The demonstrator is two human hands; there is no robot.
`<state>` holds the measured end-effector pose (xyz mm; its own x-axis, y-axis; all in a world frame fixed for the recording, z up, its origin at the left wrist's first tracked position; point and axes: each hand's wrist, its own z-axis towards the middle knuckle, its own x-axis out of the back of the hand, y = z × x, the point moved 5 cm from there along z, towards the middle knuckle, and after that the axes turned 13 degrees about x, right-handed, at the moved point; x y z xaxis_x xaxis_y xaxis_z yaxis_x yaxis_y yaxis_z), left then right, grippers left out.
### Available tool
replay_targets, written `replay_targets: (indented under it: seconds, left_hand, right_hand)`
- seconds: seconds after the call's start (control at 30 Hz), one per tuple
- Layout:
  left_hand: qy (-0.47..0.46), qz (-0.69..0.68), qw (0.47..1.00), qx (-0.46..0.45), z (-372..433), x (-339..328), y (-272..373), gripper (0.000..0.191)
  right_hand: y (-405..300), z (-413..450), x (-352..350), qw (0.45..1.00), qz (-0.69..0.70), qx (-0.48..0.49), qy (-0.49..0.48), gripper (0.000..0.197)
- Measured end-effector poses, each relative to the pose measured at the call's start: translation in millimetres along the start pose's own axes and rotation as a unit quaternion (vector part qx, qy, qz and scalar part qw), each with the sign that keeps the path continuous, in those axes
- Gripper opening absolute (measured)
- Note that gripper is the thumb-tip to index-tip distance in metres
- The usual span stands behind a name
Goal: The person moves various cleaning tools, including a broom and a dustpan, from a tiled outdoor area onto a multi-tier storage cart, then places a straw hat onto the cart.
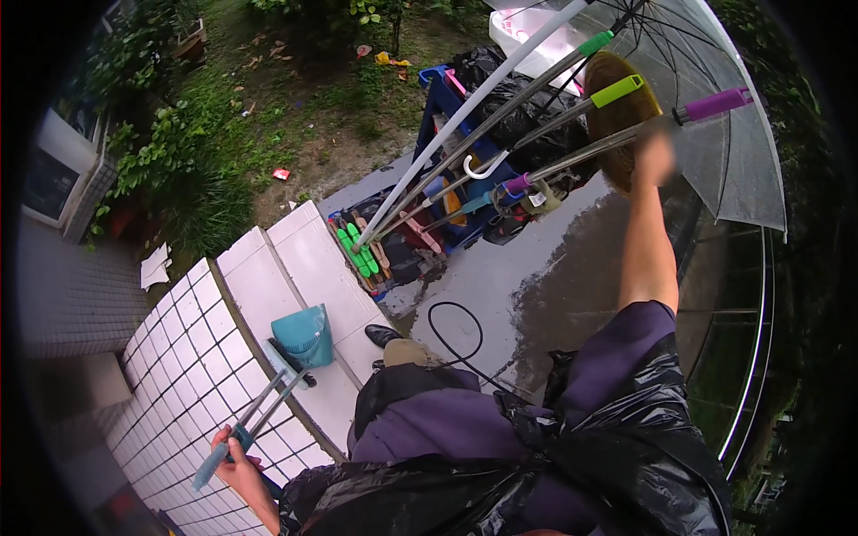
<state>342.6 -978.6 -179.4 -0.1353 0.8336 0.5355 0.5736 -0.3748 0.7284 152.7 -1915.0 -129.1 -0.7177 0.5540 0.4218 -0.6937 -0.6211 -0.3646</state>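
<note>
My left hand [241,469], at lower left, grips the paired handles of a broom and dustpan. The teal dustpan [305,335] and the dark-bristled broom head [305,378] hang together above white-tiled steps. At upper right my right hand [655,161], partly blurred, is closed around a metal pole [596,144] with a purple end grip [714,106]. Beside it are a pole with a lime-green grip [617,90] and another with a green grip [596,43]. They lean over a blue cart [446,110]. A brownish-yellow round object [620,80], possibly a straw hat, is behind my right hand.
An open transparent umbrella [751,161] with a white hooked handle [486,171] spreads over the cart. Black rubbish bags [529,100] fill the cart. Tiled steps [322,268] lie left, wet pavement [482,281] ahead, and a metal railing [763,348] right. A black cord [480,335] loops near my legs.
</note>
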Motion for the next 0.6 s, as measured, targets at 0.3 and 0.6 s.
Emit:
replay_targets:
  seconds: [0.3,0.6]
  left_hand:
    - [-0.06,-0.048,0.997,-0.01,5.5,-16.0,-0.4,0.02]
    - [-0.077,-0.045,0.996,0.001,-0.5,-19.2,-5.5,0.02]
  right_hand:
    - [-85.2,40.8,60.1,0.964,0.256,0.024,0.064,0.025]
    - [-125.6,52.6,77.1,0.898,0.416,0.022,-0.142,0.023]
